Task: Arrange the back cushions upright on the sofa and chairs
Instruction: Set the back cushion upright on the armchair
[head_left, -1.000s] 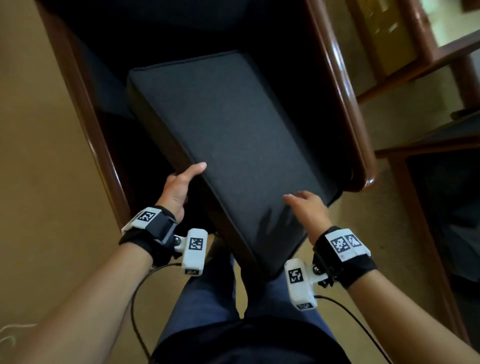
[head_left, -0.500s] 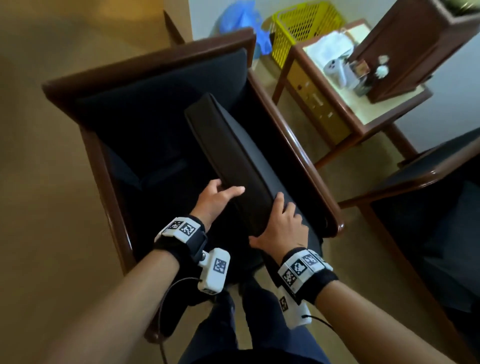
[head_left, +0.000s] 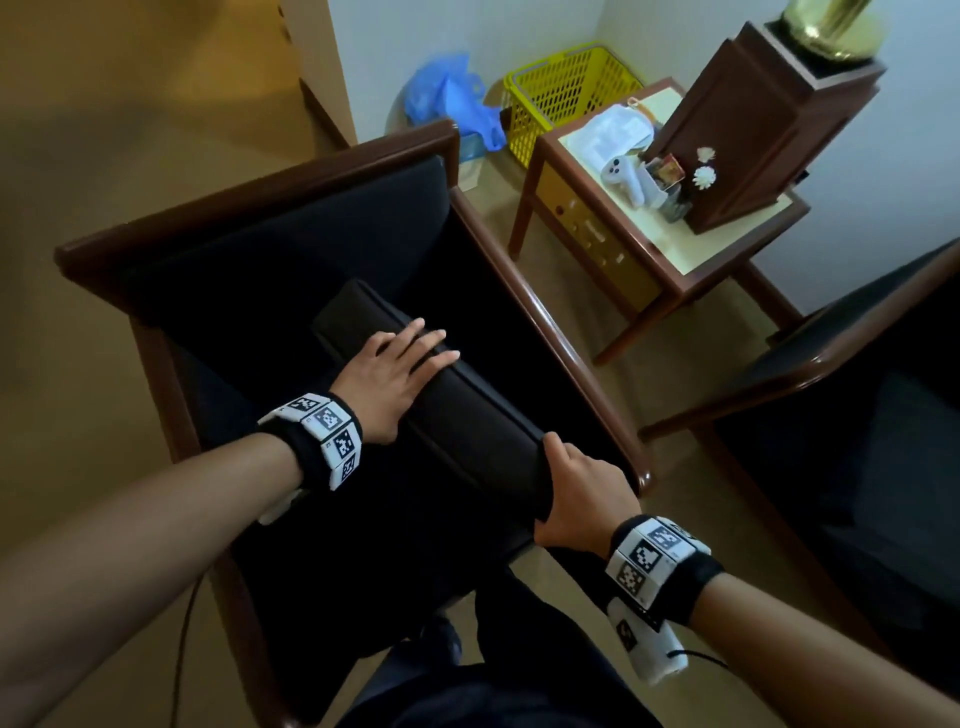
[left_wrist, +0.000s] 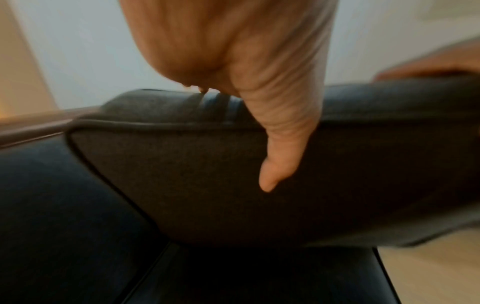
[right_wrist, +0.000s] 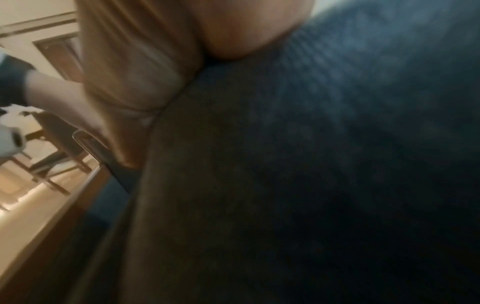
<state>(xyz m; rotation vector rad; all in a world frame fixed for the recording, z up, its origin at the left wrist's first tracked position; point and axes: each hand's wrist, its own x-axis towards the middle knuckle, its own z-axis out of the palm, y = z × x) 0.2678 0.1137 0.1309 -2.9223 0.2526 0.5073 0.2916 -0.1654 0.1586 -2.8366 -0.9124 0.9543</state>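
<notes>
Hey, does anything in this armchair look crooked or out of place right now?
Yes. The dark cushion stands on edge diagonally across the armchair, away from the backrest. The left hand lies flat on its top edge, and the right hand grips its near corner.

No readable text anywhere; the wrist bands (head_left: 332, 434) carry only black-and-white marker patterns.

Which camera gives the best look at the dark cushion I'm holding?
The head view: it shows the back cushion standing on edge in the armchair, left hand flat on top, right hand gripping its near end. The left wrist view shows one blurred face and piping; the right wrist view, only blurred fabric.
</notes>
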